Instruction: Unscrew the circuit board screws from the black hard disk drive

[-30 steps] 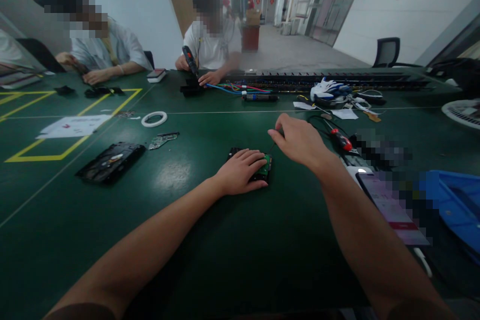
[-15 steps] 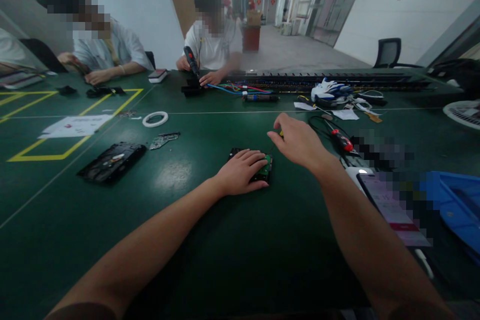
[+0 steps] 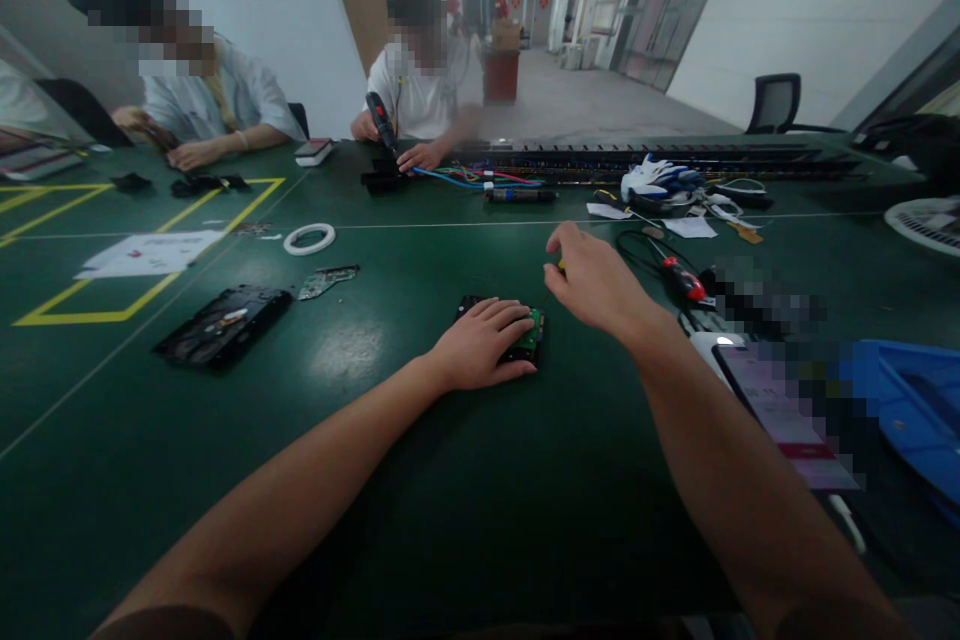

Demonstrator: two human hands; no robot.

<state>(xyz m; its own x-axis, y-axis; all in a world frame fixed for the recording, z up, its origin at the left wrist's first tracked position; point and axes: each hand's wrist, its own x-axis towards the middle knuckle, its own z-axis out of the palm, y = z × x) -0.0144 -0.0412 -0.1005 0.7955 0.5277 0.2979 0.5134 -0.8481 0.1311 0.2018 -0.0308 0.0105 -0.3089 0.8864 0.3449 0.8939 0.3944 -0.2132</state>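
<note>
My left hand (image 3: 480,342) lies flat on a small black hard drive (image 3: 525,338) with a green circuit board, pressing it to the green table (image 3: 375,480). My right hand (image 3: 600,282) hovers just right of and above the drive, closed around a thin screwdriver whose yellow handle end (image 3: 561,266) peeks out by the thumb. Its thin shaft slants down toward the drive's right edge.
A second black drive (image 3: 221,322) and a loose circuit board (image 3: 327,280) lie to the left, with a white tape ring (image 3: 309,238) beyond. A red-handled screwdriver (image 3: 681,278), cables, a phone (image 3: 780,410) and a blue tray (image 3: 919,410) sit right. Two people work across the table.
My right hand has lifted slightly and shifted a little to the right and away from me, with the screwdriver in it. My left hand has stayed on the drive.
</note>
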